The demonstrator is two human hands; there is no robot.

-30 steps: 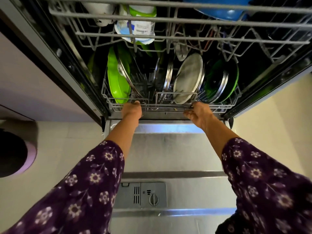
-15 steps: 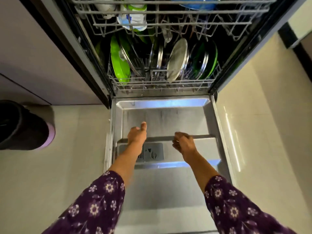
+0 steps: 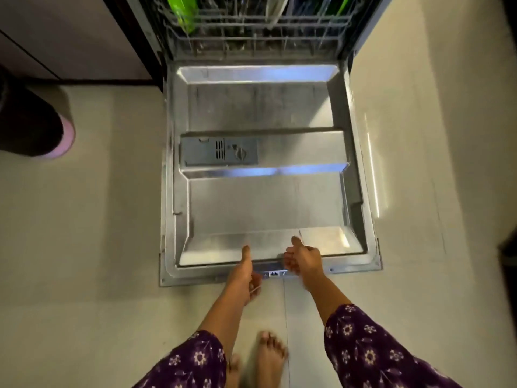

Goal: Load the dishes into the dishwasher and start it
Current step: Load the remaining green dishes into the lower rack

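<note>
Left of the dishwasher door [image 3: 265, 208]: one dark tub with a pink rim [image 3: 33, 121] on the floor.
Room: pale floor tiles [image 3: 84, 219] all round the door, brown cabinet front [image 3: 70, 32] up-left of it.
Door: one, lying flat, steel side up, one grey detergent dispenser [image 3: 219, 151] on its left half.
Past the door's hinge: one lower rack [image 3: 251, 37], dishes in it, green plate [image 3: 183, 15] at its left.
Left hand [image 3: 246, 273]: thumb on the door's front lip, fingers curled under, gripping it.
Right hand [image 3: 303, 261]: over that same edge, thumb up, fingers curled, blurry. Couldn't tell if it held anything.
Near side of the door: two bare feet [image 3: 270, 357], two purple flowered sleeves [image 3: 363, 351].
</note>
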